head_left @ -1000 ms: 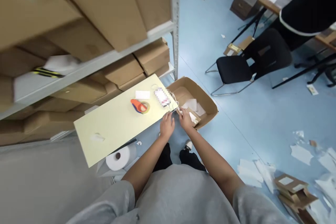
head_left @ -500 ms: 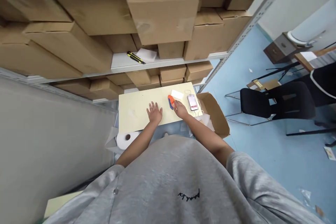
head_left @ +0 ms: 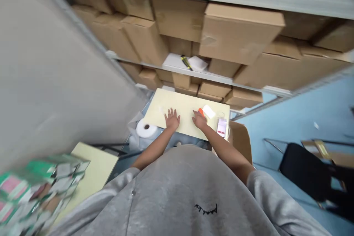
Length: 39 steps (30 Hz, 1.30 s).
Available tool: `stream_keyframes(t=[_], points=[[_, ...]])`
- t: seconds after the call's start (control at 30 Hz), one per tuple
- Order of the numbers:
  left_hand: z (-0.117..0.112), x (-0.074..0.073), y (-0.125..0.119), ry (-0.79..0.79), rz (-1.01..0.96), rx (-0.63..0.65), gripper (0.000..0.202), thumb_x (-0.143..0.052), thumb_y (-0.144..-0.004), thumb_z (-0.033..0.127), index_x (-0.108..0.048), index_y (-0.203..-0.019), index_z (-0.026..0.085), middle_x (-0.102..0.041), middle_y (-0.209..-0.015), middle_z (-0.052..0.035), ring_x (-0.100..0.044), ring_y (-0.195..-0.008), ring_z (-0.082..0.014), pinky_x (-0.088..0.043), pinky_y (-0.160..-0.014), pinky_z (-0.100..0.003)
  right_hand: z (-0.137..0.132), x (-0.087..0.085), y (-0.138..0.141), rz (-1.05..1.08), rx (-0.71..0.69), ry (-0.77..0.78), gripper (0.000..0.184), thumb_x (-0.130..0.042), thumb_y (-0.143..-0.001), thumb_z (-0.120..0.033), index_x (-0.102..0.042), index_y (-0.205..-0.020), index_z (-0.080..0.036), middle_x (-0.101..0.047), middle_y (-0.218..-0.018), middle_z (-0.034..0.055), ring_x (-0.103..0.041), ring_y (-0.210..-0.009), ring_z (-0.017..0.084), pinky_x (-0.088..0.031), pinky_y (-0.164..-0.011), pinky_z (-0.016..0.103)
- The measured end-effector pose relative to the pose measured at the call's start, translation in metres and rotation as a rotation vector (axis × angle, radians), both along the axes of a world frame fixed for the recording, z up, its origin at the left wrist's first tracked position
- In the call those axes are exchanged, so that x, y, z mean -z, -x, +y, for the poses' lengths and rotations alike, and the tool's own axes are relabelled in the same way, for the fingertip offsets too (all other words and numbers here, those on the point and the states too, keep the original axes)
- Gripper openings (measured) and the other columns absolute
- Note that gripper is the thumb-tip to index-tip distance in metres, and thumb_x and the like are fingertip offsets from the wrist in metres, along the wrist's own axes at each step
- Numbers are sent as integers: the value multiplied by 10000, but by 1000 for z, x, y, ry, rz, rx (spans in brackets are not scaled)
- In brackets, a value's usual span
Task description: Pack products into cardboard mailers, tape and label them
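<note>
A pale yellow table (head_left: 185, 105) stands in front of the shelving, its far edge close to the boxes. On its middle the left hand (head_left: 172, 119) lies flat with fingers spread, and to the right the right hand (head_left: 199, 120) covers an orange tape dispenser (head_left: 200, 111). A white card (head_left: 209, 111) lies just right of the dispenser, and a phone (head_left: 222, 127) lies at the near right corner.
</note>
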State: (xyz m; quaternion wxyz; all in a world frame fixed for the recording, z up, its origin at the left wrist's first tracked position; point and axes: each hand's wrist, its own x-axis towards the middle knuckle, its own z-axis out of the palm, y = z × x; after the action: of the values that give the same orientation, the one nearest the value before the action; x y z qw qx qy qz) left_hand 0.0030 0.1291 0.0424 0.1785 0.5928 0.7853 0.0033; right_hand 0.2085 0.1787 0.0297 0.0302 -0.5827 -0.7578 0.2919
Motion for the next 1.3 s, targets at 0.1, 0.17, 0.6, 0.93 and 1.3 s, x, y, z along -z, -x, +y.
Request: stream_keyframes(t=[0.1,0.17,0.6,0.93,1.3], points=[[-21,-3,4,-37,-14,-124,666,-307,-1080,459,-363,-1679,173,-194,-1784,-125,-122,-1672,-275,-117,-1344,-547,10,4,17,27,-136,-54,617,-463,-1030,-258,-425,-1628,-110,-503,-1634,171,-432,-1543,278,-342,-1274,461],[-38,-3,13,-59,-17,-210,669,-308,-1080,459,-374,-1673,157,-188,-1785,-132,-123,-1672,-284,-108,-1346,-548,13,6,36,40,-230,-80,625,-463,-1021,-256,-428,-1626,-103,-491,-1644,174,-414,-1554,284,-335,-1279,460],[-180,-18,101,-74,2,-766,639,-392,-1063,415,-422,-1641,143,-252,-1766,-172,-210,-1653,-306,-181,-1338,-533,-47,-7,187,126,-702,-186,589,-432,-1022,-275,-500,-1587,-120,-530,-1612,172,-433,-1529,314,-348,-1269,483],[-273,-18,165,-86,36,-910,615,-408,-1058,424,-470,-1613,168,-314,-1744,-171,-266,-1636,-309,-214,-1331,-532,-127,-19,288,172,-858,-170,572,-442,-1021,-252,-512,-1567,-98,-565,-1573,172,-492,-1472,290,-370,-1244,417],[-365,-10,254,-89,27,-991,637,-396,-1054,432,-449,-1623,149,-318,-1743,-172,-271,-1633,-298,-210,-1331,-500,-214,-10,390,173,-899,-132,549,-473,-1023,-248,-535,-1555,-125,-642,-1452,172,-587,-1349,309,-447,-1159,402]])
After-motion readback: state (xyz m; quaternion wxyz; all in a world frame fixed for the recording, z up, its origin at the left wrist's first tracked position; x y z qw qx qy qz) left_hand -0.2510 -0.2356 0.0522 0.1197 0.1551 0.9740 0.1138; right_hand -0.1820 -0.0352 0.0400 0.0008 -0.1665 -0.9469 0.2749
